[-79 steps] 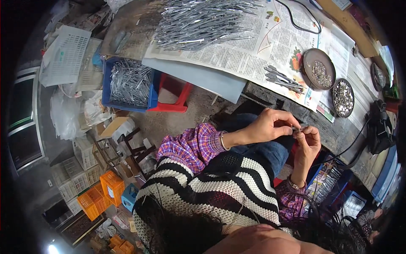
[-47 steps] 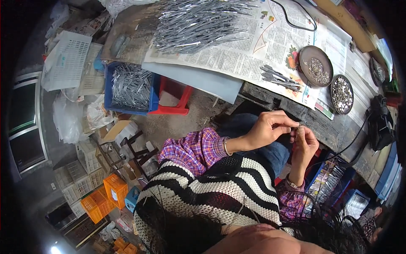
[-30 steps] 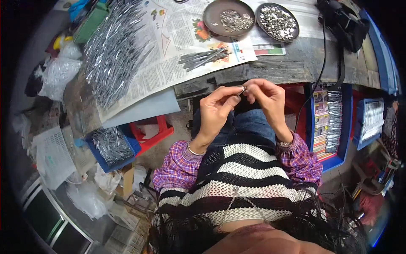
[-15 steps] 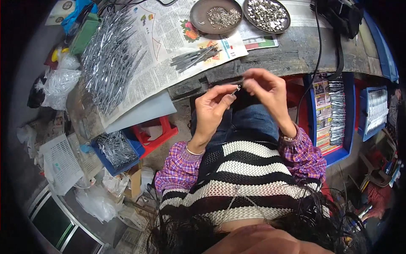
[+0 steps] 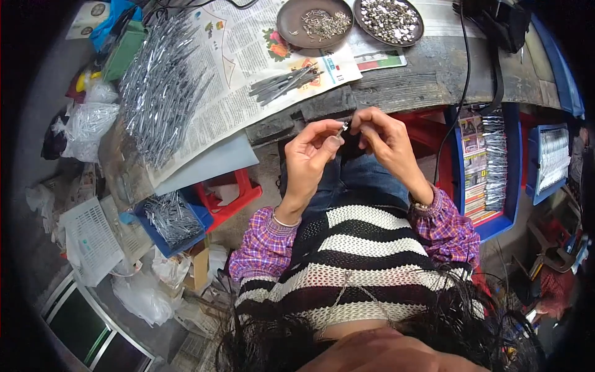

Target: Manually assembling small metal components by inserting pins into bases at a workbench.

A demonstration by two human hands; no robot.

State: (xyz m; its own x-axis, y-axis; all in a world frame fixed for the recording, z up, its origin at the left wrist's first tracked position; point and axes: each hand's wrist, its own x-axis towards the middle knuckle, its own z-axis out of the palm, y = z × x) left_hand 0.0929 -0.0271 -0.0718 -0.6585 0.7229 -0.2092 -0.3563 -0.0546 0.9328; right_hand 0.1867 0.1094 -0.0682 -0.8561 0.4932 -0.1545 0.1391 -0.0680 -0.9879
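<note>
Silvery piece (image 5: 344, 126) – pinched by the left hand (image 5: 309, 152), right hand (image 5: 388, 137) near.

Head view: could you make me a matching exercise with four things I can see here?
1. left hand
2. larger round dish
3. big pile of metal strips
4. knitted top

A. black and white stripes
B. holds many loose metal bits
C. pinches a small shiny piece
D. heaped at the newspaper's left

Pairs: 1-C, 2-B, 3-D, 4-A
</note>
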